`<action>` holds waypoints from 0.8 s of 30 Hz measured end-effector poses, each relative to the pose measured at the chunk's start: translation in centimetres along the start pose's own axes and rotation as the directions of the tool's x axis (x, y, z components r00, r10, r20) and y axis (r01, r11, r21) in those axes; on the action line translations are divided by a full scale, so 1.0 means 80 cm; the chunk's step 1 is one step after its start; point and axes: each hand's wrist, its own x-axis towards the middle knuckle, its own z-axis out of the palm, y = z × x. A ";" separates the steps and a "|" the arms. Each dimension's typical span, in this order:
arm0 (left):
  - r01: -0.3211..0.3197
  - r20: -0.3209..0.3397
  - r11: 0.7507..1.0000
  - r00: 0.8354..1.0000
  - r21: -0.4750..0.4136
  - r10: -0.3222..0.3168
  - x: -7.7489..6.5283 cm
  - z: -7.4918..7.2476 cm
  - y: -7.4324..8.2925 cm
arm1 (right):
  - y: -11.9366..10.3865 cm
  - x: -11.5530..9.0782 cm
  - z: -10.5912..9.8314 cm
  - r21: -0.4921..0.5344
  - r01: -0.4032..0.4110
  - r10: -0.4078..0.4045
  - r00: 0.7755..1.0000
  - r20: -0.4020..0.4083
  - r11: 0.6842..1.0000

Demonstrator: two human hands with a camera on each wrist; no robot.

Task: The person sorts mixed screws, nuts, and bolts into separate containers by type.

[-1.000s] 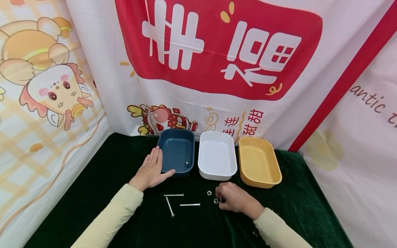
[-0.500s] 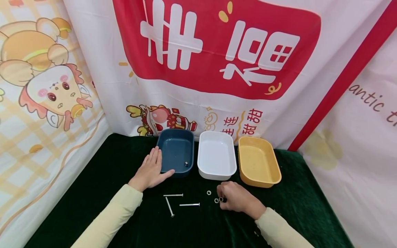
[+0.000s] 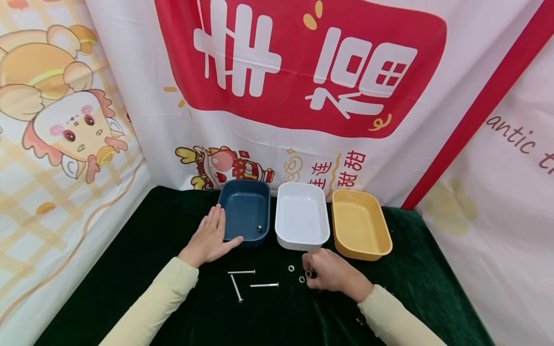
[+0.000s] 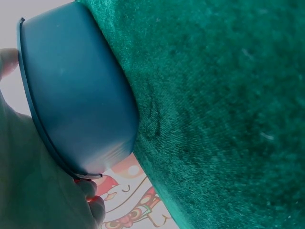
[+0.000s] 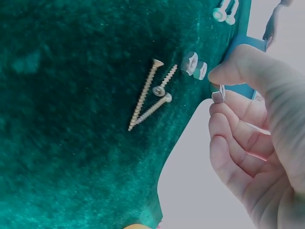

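Head view, lower centre — pinching nut (image 3: 308, 274) in right hand (image 3: 333, 271); left of centre, touching blue tray (image 3: 244, 211) with straight-fingered left hand (image 3: 209, 239) — likely picking up, next needing steady lift.

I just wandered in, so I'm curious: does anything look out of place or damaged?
Nothing looks damaged or spilled: bolts and two hex nuts lie loose on the green cloth. What stands out is the cartoon animal on the left backdrop: it appears upside down, eyes below its mouth.

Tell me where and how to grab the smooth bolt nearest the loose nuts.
Probably pinch the bolt mid-shank from above, fingertips on its long sides: it's slim and lies flat on the cloth, apart from the other two bolts.
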 end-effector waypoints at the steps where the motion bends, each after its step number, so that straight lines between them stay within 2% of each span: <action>1: 0.001 0.001 1.000 1.000 -0.001 -0.001 0.000 0.000 0.000 | -0.001 0.000 -0.001 0.000 0.004 -0.004 1.000 -0.002 1.000; 12: -0.004 -0.013 1.000 1.000 -0.004 0.004 0.003 0.002 -0.003 | -0.011 0.009 -0.022 -0.012 0.047 -0.047 0.998 -0.029 0.999; 24: -0.006 -0.016 1.000 1.000 0.002 0.006 0.001 0.002 -0.001 | -0.027 0.026 -0.044 -0.084 0.083 -0.090 0.993 -0.082 0.993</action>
